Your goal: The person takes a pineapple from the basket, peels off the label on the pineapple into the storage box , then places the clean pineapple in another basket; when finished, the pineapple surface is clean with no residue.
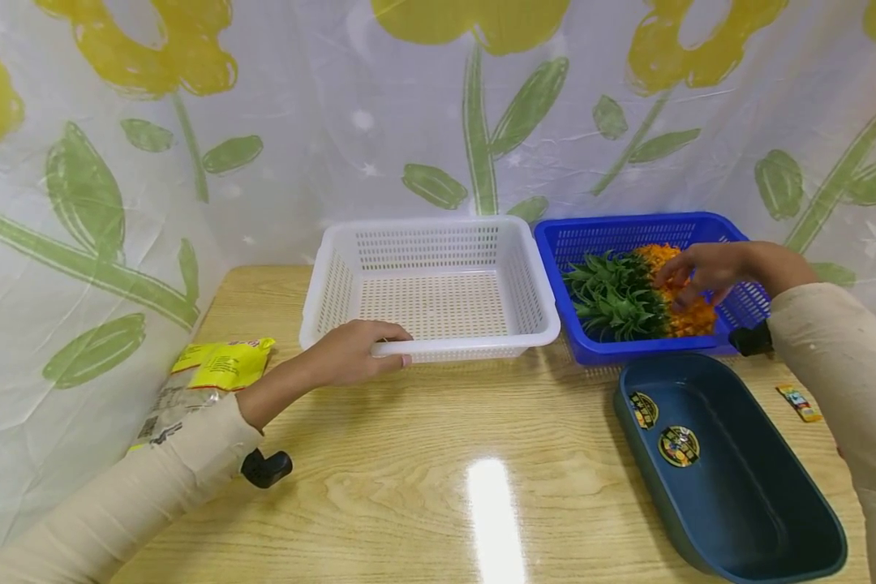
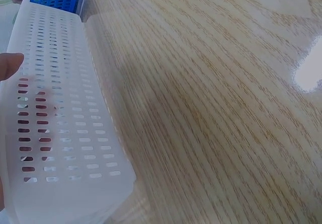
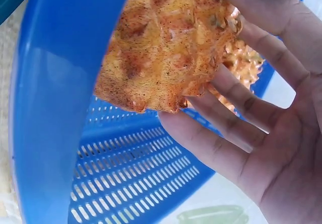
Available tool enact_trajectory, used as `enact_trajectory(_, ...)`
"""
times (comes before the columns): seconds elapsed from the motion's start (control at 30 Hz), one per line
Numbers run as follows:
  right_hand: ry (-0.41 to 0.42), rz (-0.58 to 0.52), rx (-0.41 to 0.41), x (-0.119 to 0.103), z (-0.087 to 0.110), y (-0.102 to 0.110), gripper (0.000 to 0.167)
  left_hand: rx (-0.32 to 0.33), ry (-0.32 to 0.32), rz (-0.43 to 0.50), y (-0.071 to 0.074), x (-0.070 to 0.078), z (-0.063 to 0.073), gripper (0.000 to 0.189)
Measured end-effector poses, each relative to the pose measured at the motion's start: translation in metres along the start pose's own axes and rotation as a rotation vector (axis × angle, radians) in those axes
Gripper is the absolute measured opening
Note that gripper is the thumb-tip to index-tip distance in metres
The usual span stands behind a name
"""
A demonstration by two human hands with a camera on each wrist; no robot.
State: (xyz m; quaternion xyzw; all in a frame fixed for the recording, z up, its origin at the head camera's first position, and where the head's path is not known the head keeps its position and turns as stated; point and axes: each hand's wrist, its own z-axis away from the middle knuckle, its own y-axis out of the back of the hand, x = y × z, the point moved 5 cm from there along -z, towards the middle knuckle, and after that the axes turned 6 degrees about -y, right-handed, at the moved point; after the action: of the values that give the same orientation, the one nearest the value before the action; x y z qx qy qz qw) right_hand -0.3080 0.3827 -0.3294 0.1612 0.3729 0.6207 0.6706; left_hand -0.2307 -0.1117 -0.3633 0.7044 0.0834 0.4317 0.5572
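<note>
My left hand (image 1: 352, 352) grips the near rim of a white perforated plastic basket (image 1: 474, 345), fingers over the rim and thumb outside. In the left wrist view the thumb (image 2: 9, 65) lies against the basket's slotted wall. To the right, a blue perforated basket (image 1: 606, 352) holds pineapples (image 1: 692, 322) with orange skin and green leafy crowns (image 1: 616, 300). My right hand (image 1: 723, 268) hovers over them with spread fingers. In the right wrist view its palm shows bare, and its fingertips are right at the lower end of the near pineapple (image 3: 161, 48).
A dark teal rectangular tub (image 1: 745, 487) with round stickers stands at the front right, close to the blue basket. Yellow-and-clear plastic packaging (image 1: 219, 369) lies at the left. A small colourful packet (image 1: 799, 403) sits at the right. Behind the wooden table hangs a flower-patterned curtain (image 1: 285, 162).
</note>
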Motion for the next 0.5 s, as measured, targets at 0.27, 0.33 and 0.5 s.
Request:
enact_trajectory(0.27,0.001,-0.004,0.035,-0.0011,0.0027,0.0025,0.074,-0.022,0.008,0.002,0.0006,-0.0019,-0.002,0.039)
enact_trajectory(0.33,0.011,0.011,0.053,-0.0026,0.0041,0.0028,0.075,-0.032,0.016,0.007,0.0008,-0.0029,-0.0022,0.04)
enact_trajectory(0.5,0.04,0.038,0.091,-0.0046,0.0068,0.0074,0.075,-0.04,0.01,0.021,0.0039,-0.0031,-0.0003,0.04)
